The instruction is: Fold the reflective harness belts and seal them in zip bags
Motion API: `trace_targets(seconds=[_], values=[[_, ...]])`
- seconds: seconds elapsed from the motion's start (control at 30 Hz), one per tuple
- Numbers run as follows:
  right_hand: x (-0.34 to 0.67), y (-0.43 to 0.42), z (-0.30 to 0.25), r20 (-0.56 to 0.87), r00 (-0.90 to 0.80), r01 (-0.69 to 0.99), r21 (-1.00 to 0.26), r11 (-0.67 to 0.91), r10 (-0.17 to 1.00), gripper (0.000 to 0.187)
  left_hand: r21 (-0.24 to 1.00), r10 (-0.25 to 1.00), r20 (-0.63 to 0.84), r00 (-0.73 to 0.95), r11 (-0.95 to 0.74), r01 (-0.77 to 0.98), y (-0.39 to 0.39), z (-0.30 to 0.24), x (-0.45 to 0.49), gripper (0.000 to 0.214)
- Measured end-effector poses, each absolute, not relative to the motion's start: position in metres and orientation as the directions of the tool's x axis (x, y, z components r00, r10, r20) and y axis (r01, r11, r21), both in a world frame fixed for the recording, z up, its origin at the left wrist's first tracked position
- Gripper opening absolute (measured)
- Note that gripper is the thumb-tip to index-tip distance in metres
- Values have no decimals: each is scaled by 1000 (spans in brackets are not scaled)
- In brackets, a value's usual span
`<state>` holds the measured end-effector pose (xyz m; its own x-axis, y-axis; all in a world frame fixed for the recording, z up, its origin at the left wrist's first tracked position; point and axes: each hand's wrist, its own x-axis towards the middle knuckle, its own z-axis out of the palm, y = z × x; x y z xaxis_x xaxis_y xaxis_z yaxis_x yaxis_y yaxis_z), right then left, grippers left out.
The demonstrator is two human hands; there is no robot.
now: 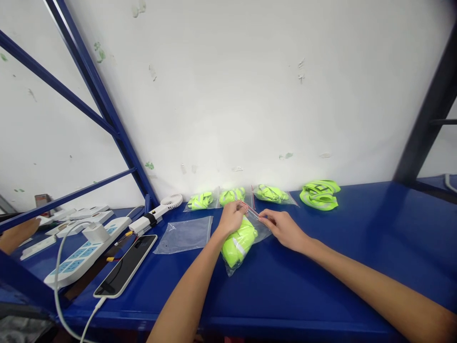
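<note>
A clear zip bag [238,244] with a folded neon-yellow reflective vest inside lies on the blue table between my hands. My left hand [233,216] pinches the left end of its red-lined zip edge. The fingers of my right hand [283,227] are closed on the same edge farther right. Behind my hands, a row of similar bagged vests [200,200] rests along the wall. One folded vest [320,194] without a bag lies at the right end of that row. Left of my left forearm, a flat clear zip bag [183,234] has nothing in it.
A smartphone [126,266] on a white charging cable, a small white fan [157,212] and a power strip [85,252] with a plug take up the left side. Blue rack posts [103,100] rise at left. Another person's arm [19,236] shows at far left.
</note>
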<state>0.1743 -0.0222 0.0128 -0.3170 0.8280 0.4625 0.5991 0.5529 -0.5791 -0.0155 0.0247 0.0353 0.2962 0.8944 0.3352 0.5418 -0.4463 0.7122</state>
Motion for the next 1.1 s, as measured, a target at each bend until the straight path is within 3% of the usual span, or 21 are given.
trace_targets(seconds=[0.17, 0.5, 0.73, 0.87, 0.97, 1.1], values=[[179, -20, 11, 589, -366, 517, -515, 684, 721, 27, 755, 910, 323, 260, -414, 508, 23, 39, -14, 22], [179, -19, 11, 385, -190, 515, -744, 426, 903, 40, 626, 864, 435, 253, -492, 606, 19, 34, -13, 25], [170, -29, 10, 428, -193, 533, -710, 461, 883, 34, 600, 876, 406, 261, -471, 646, 17, 35, -11, 32], [170, -35, 10, 332, -335, 395, -800, 451, 882, 36, 593, 870, 413, 268, -480, 646, 16, 34, -9, 32], [169, -34, 9, 187, -411, 226, -927, 298, 892, 35, 594, 855, 453, 253, -501, 630, 13, 39, -12, 34], [160, -19, 17, 125, -331, -47, -992, 116, 935, 30, 468, 679, 729, 91, -590, 658, 1, 58, -24, 34]])
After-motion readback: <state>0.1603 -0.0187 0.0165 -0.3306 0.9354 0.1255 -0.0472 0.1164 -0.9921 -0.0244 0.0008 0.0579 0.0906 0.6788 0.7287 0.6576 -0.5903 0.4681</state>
